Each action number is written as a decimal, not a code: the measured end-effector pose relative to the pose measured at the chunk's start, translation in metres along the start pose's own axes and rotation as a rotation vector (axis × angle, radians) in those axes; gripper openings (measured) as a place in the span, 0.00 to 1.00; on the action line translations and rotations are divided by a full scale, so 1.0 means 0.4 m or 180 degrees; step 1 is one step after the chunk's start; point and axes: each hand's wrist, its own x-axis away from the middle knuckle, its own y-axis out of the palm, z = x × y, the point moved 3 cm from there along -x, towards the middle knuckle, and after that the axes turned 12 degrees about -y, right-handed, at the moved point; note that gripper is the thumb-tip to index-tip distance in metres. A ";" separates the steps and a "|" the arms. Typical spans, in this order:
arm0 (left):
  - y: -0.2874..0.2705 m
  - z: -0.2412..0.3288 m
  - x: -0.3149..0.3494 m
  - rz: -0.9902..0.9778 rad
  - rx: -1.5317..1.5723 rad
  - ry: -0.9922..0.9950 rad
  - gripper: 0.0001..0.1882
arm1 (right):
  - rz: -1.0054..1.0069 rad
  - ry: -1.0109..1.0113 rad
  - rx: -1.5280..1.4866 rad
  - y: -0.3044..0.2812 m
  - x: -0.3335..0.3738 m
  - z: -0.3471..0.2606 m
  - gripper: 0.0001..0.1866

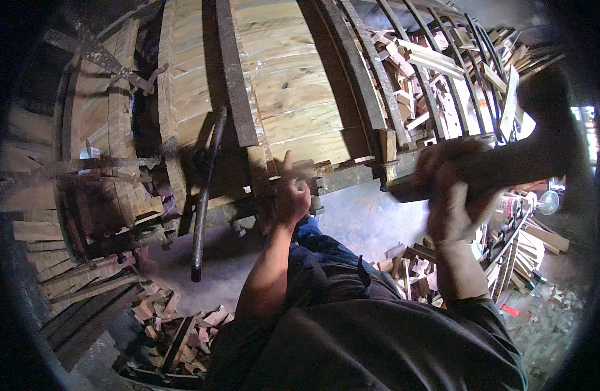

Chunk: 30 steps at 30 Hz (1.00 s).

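The right hand (453,202), right of centre in the frame, grips a dark mallet-shaped tool (541,153), its fingers wrapped round the shaft. The tool slants from just left of that hand to a bulky, near-black end at the right of the frame; hand and tool are both blurred, so surface detail is lost.

The left hand (293,199), near the middle of the frame, has one finger extended upward and the others curled, close to the front edge of a wooden panel (293,85). Whether it grasps anything there cannot be told.

The panel fills the upper middle of the frame. It is made of pale, yellowish boards laid edge to edge, with streaked grain, a few brown marks and light lines along the seams, which look bent; dark bands of shadow fall across it. Dark bars cross over it, the left one (233,72) with a rough, whitish crust beside its edge, the right one (352,65) ending near a small wooden block (387,144).

Left of centre, a long dark rod (205,195) slants downward. Scrap wood lies in heaps at the upper right (437,62) and lower left (205,326).
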 end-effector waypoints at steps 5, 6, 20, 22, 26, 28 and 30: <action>0.011 -0.016 0.015 -0.0010 -0.1109 0.0503 0.09 | -0.1729 0.2625 0.1109 -0.062 0.360 0.258 0.15; 0.025 0.039 0.011 -0.0103 -0.0768 0.0227 0.09 | -0.1714 0.2498 0.1594 -0.073 0.364 0.246 0.16; -0.075 0.250 -0.204 0.0180 -0.0625 -0.1278 0.27 | -0.0275 0.2937 0.1291 -0.164 0.309 0.199 0.17; -0.078 0.267 -0.225 0.0579 -0.1048 -0.0459 0.31 | -0.0421 0.2910 0.1549 -0.180 0.401 0.243 0.20; -0.125 0.222 -0.200 0.0583 -0.1836 -0.0198 0.34 | -0.0988 0.3237 0.1732 -0.164 0.436 0.265 0.21; -0.147 0.159 -0.158 0.0746 -0.2253 -0.0232 0.32 | -0.0635 0.2510 0.1548 -0.107 0.301 0.219 0.20; -0.157 0.099 -0.133 0.0891 -0.2061 -0.0322 0.31 | -0.0028 0.1465 0.1197 -0.083 0.157 0.158 0.19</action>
